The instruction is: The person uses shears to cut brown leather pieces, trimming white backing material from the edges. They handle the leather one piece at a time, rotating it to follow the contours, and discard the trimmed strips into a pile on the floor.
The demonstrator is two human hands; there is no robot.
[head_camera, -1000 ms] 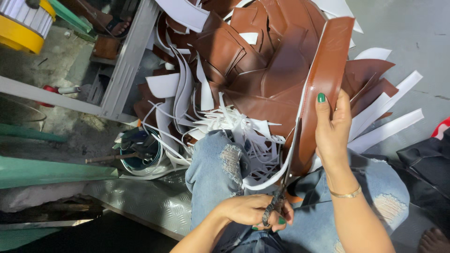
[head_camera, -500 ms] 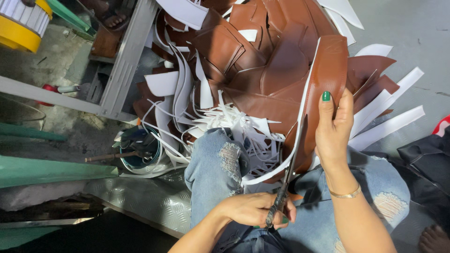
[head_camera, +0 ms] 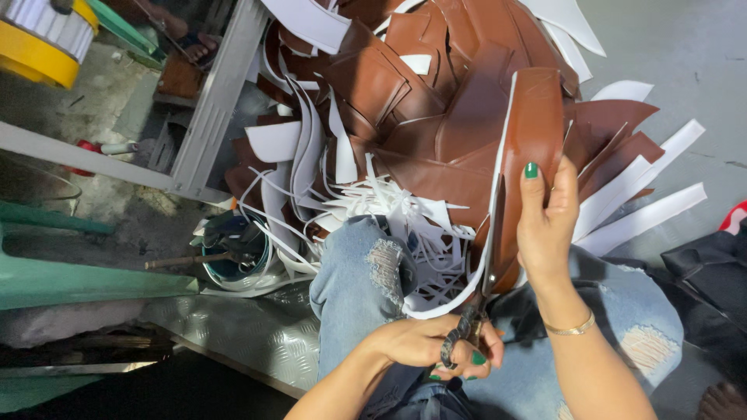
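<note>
Scissors [head_camera: 476,307] sit gripped in the left hand [head_camera: 436,348], fingers closed through the handles, bottom centre. Right hand [head_camera: 547,225] clasps the brown leather strip [head_camera: 529,148], right of centre.

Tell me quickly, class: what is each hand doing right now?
Left hand: closed on the scissors, cutting along the strip's edge.
Right hand: gripping the brown leather strip, holding it upright.
</note>
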